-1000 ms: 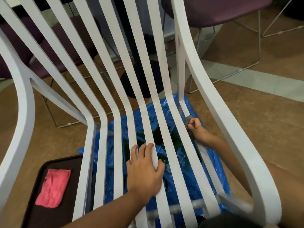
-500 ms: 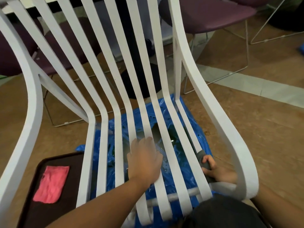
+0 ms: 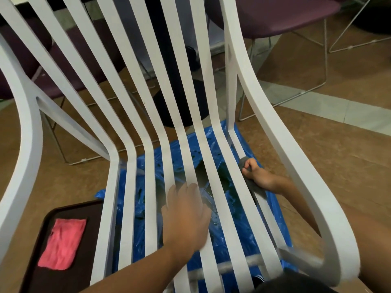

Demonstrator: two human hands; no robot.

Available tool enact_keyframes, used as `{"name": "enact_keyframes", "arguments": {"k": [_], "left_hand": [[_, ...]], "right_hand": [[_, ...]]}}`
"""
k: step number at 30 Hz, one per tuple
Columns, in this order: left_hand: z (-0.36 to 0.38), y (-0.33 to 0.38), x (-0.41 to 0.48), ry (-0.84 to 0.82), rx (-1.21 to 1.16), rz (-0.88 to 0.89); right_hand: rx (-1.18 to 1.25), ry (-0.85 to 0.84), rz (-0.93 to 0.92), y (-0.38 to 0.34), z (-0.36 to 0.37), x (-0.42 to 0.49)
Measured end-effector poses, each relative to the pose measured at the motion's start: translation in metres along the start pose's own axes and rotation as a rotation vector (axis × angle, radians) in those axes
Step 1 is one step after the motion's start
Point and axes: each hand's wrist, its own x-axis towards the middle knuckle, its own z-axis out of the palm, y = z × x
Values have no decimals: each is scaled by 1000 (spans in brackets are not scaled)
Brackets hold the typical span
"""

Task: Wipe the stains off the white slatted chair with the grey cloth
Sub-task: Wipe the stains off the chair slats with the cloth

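The white slatted chair fills the view, its seat slats running toward me. My left hand lies flat on the middle seat slats with its fingers spread. My right hand reaches in from the right, under the chair's right armrest, and grips the grey cloth against the rightmost seat slat. Most of the cloth is hidden by the fingers and the slat.
A blue plastic sheet with dark wet patches lies on the brown floor under the seat. A dark tray at the lower left carries a pink cloth. Purple chairs with wire legs stand behind.
My right hand with the grey cloth slid toward the seat's front edge along the rightmost slat, then back up it toward the backrest. My left hand stayed on the middle slats.
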Motion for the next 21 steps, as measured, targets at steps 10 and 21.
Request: {"name": "enact_keyframes", "arguments": {"k": [10, 21], "left_hand": [[-1, 0, 4, -35, -14, -26], [-2, 2, 5, -38, 8, -19]], "right_hand": [[-12, 127, 17, -41, -15, 125], [43, 266, -33, -43, -3, 123]]}}
